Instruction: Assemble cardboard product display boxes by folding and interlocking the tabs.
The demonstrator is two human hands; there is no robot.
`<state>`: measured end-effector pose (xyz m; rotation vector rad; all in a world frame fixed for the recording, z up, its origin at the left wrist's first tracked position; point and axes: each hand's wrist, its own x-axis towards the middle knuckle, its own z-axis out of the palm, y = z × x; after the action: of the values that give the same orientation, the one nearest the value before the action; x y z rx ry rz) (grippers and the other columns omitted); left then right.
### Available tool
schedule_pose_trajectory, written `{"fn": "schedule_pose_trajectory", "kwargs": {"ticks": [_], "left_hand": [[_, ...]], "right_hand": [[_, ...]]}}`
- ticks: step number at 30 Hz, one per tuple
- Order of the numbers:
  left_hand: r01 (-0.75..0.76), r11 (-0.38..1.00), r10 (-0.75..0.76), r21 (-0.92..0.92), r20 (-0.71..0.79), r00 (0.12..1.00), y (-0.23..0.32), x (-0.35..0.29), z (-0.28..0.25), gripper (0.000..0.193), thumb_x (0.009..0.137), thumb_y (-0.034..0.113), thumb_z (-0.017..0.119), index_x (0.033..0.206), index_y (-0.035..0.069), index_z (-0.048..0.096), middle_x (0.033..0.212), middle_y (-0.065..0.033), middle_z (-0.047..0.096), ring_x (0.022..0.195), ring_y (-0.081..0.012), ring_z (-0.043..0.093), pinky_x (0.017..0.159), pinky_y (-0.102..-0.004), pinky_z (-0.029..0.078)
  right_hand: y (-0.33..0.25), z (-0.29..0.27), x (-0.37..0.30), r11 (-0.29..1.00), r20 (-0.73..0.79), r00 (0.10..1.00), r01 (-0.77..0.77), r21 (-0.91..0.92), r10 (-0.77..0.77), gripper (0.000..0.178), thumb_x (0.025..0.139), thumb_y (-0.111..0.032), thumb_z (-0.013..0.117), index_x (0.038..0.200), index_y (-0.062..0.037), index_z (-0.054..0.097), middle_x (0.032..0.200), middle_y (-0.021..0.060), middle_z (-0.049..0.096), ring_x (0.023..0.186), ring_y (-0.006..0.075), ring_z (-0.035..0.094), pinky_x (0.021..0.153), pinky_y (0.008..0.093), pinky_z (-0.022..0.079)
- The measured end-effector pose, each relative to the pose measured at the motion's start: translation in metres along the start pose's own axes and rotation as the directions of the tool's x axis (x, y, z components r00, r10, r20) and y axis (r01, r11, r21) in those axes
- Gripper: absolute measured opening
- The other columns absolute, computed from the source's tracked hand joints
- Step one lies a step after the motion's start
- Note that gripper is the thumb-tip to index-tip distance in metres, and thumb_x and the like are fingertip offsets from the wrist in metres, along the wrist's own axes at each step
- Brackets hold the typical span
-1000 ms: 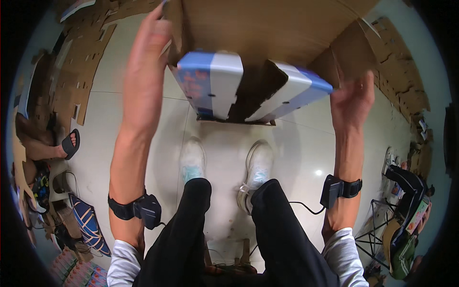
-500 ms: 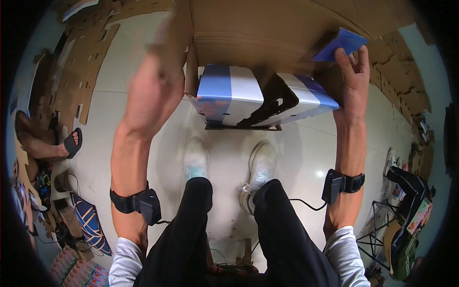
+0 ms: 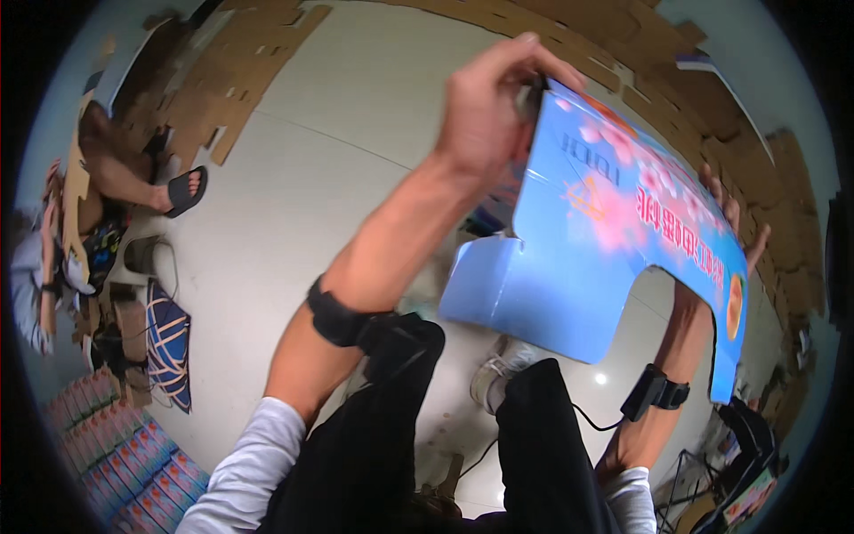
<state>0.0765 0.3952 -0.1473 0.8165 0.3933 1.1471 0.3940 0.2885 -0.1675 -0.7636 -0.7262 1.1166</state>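
Note:
A blue cardboard carton (image 3: pixel 569 214), printed with pink blossoms and lettering, is tilted in front of me at the right. It has a wide rounded cut-out in its lower edge and a folded side flap at its left. My left hand (image 3: pixel 489 111) is closed around the carton's upper left corner, fingers curled over the edge. Behind the carton is my right hand (image 3: pixel 731 212); its fingers stick out past the far right edge, stretched and apart. The palm is hidden, so any contact there cannot be made out. My right forearm shows through the cut-out.
Flat brown cardboard sheets (image 3: pixel 267 76) lie along the far floor. At the left sits another person, with a sandalled foot (image 3: pixel 185 191), near a blue patterned cushion (image 3: pixel 167 347). Stacked small printed boxes (image 3: pixel 133 454) fill the lower left. A black bag (image 3: pixel 752 445) stands lower right.
The brown cardboard has swung away and a blue printed face now shows. My left hand has moved right to the carton's corner. My right hand has gone behind it. The view has shifted right.

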Motion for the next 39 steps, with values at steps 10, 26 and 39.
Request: {"fn": "schedule_pose_trajectory", "kwargs": {"ticks": [10,26,39], "left_hand": [[0.007,0.728,-0.16,0.686,0.16,0.974,0.019,-0.025,-0.021,0.038,0.095,0.021,0.077,0.129,0.007,0.066,0.125,-0.0052,0.065,0.117,-0.0132,0.063,0.103,-0.0286,0.049],[-0.281,0.61,0.029,0.741,0.334,0.942,0.014,-0.027,-0.001,0.065,0.086,0.025,0.082,0.146,0.019,0.059,0.149,-0.0114,0.056,0.123,-0.0269,0.064,0.1,-0.0375,0.058],[0.557,0.81,-0.453,0.186,-0.406,0.794,-0.031,-0.005,-0.069,0.039,0.101,0.031,0.064,0.129,0.004,0.066,0.112,-0.0086,0.074,0.095,-0.017,0.072,0.083,-0.0331,0.06]], "right_hand": [[-0.035,-0.008,-0.035,0.699,0.03,0.996,-0.037,-0.714,0.084,0.037,0.095,-0.022,0.073,0.125,-0.0055,0.057,0.152,0.0238,0.053,0.136,0.0284,0.056,0.117,0.0437,0.044],[0.001,0.02,-0.084,0.273,0.183,0.951,0.25,-0.929,-0.248,0.122,0.069,-0.062,0.094,0.158,-0.0013,0.038,0.156,0.0178,0.046,0.142,0.0297,0.049,0.121,0.0443,0.039],[0.071,0.025,0.03,0.657,-0.257,0.783,-0.617,-0.433,0.566,0.033,0.102,-0.043,0.065,0.108,-0.0116,0.071,0.1,0.0026,0.075,0.085,0.0124,0.071,0.079,0.0305,0.057]]}}
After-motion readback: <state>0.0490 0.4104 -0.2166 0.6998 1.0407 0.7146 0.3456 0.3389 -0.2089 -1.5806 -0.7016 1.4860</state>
